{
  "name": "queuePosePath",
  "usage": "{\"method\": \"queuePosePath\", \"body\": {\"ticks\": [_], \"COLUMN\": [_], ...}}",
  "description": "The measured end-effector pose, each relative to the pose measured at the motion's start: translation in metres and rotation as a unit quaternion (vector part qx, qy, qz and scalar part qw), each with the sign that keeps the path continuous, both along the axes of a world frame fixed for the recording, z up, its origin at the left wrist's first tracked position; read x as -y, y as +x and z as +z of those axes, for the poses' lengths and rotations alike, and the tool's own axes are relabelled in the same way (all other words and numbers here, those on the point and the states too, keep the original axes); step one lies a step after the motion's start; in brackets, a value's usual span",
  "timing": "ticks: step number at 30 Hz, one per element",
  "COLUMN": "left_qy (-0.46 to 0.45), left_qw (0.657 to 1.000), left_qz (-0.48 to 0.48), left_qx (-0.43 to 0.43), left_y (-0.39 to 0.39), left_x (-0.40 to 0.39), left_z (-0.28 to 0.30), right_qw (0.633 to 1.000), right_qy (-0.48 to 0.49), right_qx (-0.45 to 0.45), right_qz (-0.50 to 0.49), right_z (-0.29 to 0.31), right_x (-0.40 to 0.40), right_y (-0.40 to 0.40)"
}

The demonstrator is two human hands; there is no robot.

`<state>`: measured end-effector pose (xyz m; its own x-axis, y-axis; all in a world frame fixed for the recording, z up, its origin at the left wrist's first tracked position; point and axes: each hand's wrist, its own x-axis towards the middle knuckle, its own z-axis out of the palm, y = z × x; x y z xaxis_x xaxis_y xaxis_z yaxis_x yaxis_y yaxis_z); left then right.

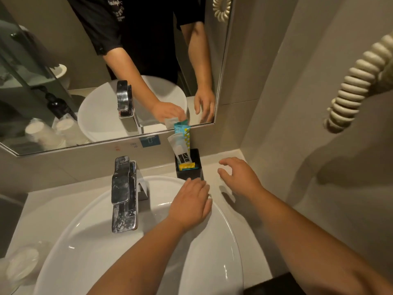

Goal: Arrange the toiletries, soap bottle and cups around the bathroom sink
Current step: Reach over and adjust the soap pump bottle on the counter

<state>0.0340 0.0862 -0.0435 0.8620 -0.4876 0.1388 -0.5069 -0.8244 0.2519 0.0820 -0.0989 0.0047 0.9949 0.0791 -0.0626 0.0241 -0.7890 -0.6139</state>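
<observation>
While both hands are held over the right side of the sink (214, 241), nothing is grasped by either. The left hand (190, 202) is laid palm down over the basin rim, its fingers (195, 184) loosely extended and reaching just to the base of the black square holder (194, 170). The right hand (240, 177) is spread open above the table (214, 165), just beside the holder. The toiletry sachets (180, 145) are stood upright in the holder, against the wall below the mirror (95, 60). 2 wrapped cups (19, 265) are seen at the table's far left. The tap (123, 194) is set behind the basin.
</observation>
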Motion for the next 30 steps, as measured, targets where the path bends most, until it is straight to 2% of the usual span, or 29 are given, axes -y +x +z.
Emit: {"method": "queuePosePath", "body": {"ticks": [4,11,19,26,30], "left_qy": [0.029,0.070,0.080,0.109,0.108], "left_qw": [0.995,0.983,0.966,0.926,0.906], "left_qz": [0.095,0.152,0.243,0.362,0.409], "left_qx": [-0.027,-0.070,-0.025,-0.024,-0.018], "left_y": [-0.024,-0.088,-0.185,-0.282,-0.320], "left_x": [-0.016,-0.045,-0.084,-0.123,-0.149], "left_z": [0.011,0.032,0.048,0.059,0.074], "right_qw": [0.995,0.970,0.955,0.941,0.933], "right_qy": [-0.099,-0.211,-0.209,-0.148,-0.150], "right_qx": [0.014,0.051,0.083,0.136,0.122], "right_qz": [0.020,0.111,0.195,0.271,0.304], "right_z": [0.001,-0.009,-0.011,0.012,0.019], "right_x": [-0.001,-0.037,-0.091,-0.143,-0.177], "right_y": [-0.048,-0.124,-0.189,-0.248,-0.278]}}
